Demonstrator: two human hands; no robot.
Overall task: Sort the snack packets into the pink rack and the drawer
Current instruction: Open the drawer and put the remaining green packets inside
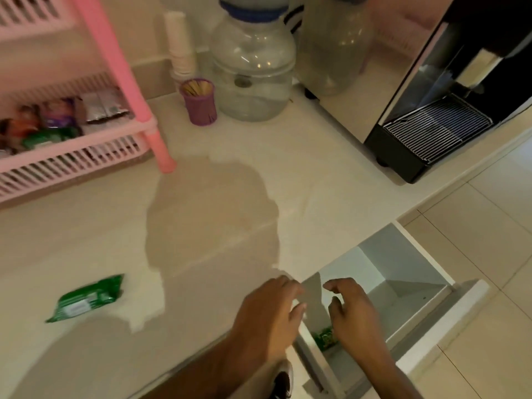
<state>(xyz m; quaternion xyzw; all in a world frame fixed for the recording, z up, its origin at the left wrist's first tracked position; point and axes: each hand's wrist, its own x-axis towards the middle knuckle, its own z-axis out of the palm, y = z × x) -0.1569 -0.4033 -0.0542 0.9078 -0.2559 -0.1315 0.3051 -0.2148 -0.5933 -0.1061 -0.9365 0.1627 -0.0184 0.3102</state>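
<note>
— Where were my hands?
— My left hand (269,313) and right hand (352,311) hovered relaxed, holding nothing, lower right over the open white drawer (403,272).
— The packets?
— One green plastic snack packet (86,298) lay lower left on the cream countertop (216,203); another green packet (325,336) sat inside the drawer.

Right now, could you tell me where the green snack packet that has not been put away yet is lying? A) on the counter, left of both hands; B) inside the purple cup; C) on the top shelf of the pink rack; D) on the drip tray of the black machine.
A: the green snack packet lies flat on the counter, well left of the left hand and right hand.
</note>
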